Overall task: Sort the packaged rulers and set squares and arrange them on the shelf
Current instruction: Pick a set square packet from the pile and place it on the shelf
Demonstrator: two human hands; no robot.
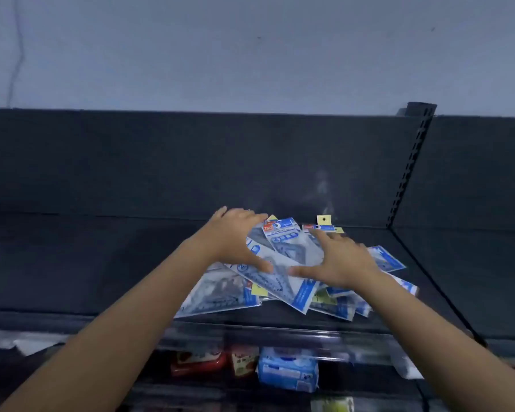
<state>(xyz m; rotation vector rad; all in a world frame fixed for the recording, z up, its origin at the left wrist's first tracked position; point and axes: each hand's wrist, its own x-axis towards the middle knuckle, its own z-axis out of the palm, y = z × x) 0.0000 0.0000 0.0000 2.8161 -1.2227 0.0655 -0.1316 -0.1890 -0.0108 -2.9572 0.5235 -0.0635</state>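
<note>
A loose pile of packets point(292, 289), clear plastic sleeves with blue and white card edges and grey set squares and rulers showing through, lies on the dark shelf point(87, 263), a little right of its middle. The packets overlap at all angles and fan out toward the near edge and to the right.

The left hand point(235, 236) lies flat on the far left part of the pile. Its fingers are straight and spread and point to the right, and its thumb reaches toward the near side. It grips nothing. The right hand point(342, 260) lies flat on the right part of the pile, fingers spread and pointing to the far side, thumb stretched left toward the other thumb. It also only presses on the packets. Between the two hands a top packet point(283, 236) with a red and blue header shows.

A small yellow tag point(323, 219) sticks up at the far edge of the pile, against the dark back panel point(191, 162). A slotted upright point(411, 165) stands to the right. On the lower shelf, near the bottom, sit red packs point(198, 362) and a blue pack point(287, 370).
</note>
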